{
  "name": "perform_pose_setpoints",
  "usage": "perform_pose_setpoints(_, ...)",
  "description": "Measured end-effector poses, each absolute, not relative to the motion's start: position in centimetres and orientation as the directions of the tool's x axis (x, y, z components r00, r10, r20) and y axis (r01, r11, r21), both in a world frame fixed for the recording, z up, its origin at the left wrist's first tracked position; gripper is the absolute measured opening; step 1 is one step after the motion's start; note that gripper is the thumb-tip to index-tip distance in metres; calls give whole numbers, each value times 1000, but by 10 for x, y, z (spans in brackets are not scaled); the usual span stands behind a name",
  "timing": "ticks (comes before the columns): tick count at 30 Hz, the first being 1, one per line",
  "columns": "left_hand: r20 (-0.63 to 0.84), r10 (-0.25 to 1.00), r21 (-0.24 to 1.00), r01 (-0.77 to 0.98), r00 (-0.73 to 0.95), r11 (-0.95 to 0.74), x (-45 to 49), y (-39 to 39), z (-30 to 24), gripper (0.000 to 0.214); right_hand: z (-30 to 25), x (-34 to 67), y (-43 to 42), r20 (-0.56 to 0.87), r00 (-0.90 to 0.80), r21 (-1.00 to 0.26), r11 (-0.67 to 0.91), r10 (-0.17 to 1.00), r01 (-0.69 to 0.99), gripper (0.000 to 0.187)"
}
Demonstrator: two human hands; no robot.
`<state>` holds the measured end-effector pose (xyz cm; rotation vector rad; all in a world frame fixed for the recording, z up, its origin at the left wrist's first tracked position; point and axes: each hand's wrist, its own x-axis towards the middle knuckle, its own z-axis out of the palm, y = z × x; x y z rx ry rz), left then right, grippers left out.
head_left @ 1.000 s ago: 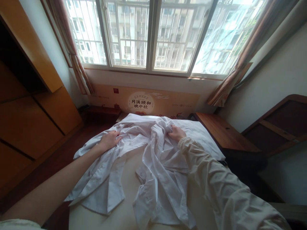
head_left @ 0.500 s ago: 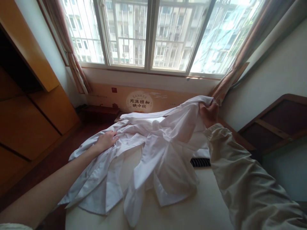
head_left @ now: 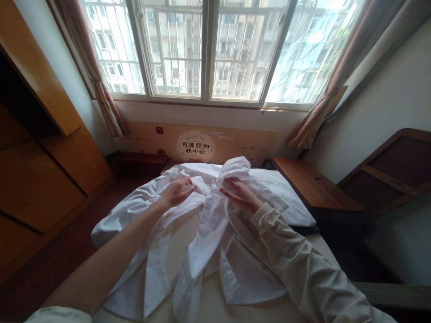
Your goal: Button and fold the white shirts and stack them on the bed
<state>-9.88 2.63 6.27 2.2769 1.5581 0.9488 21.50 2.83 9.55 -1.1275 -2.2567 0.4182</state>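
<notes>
A crumpled white shirt (head_left: 202, 224) lies spread over the cream bed (head_left: 276, 309). My left hand (head_left: 177, 190) hovers low over the shirt's upper left part, fingers loosely stretched toward the middle and holding nothing. My right hand (head_left: 237, 194), in a beige sleeve, sits at the shirt's upper middle. A raised fold of the white cloth (head_left: 235, 167) loops up over its fingers, and the hand seems to grip it. The two hands are close together, a hand's width apart.
A white pillow (head_left: 286, 197) lies at the head of the bed, with a wooden bedside table (head_left: 310, 184) to its right. A wooden wardrobe (head_left: 43, 148) stands on the left. A barred window (head_left: 208, 49) with curtains fills the far wall.
My right hand has come down and left from its raised spot at the right, bringing the shirt fold to the middle. My left hand has lifted and shifted right toward it.
</notes>
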Motion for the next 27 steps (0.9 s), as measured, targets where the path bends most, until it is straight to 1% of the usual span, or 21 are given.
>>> perform_pose_setpoints(1,385,890,594,673,242,-440,-83,31,57,33,87,209,25,355,-470,-530,589,808,610,37)
perform_pose_setpoints(3,377,897,721,534,232,-441,-55,39,44,37,70,202,22,391,-432,-583,582,813,567,38)
perform_pose_setpoints(4,377,898,763,474,226,-439,-43,41,37,39,62,200,21,407,-413,-603,580,814,547,39)
perform_pose_setpoints(6,397,893,803,390,213,-450,-26,42,24,41,48,199,20,426,-410,-612,590,807,526,41)
perform_pose_setpoints(10,419,872,804,342,254,-486,-16,38,9,45,29,198,21,453,-484,-547,662,749,512,43)
perform_pose_setpoints(15,447,852,783,340,274,-520,-19,35,11,55,17,196,24,490,-471,-518,680,733,519,41)
perform_pose_setpoints(17,452,847,759,378,281,-530,-19,35,12,49,15,194,23,490,-467,-513,677,736,528,39)
perform_pose_setpoints(19,463,847,736,418,263,-532,-18,36,11,33,16,191,21,494,-453,-519,670,742,531,35)
perform_pose_setpoints(21,470,853,731,441,228,-521,-17,38,8,26,22,189,18,497,-432,-519,657,753,547,31)
perform_pose_setpoints(23,460,870,748,450,180,-489,-17,40,5,27,36,190,16,500,-404,-500,636,766,588,26)
perform_pose_setpoints(25,437,890,772,452,132,-446,-17,42,3,28,56,197,14,507,-363,-448,599,782,664,23)
perform_pose_setpoints(27,428,900,784,460,88,-417,-18,43,2,29,80,212,13,514,-311,-359,530,800,769,22)
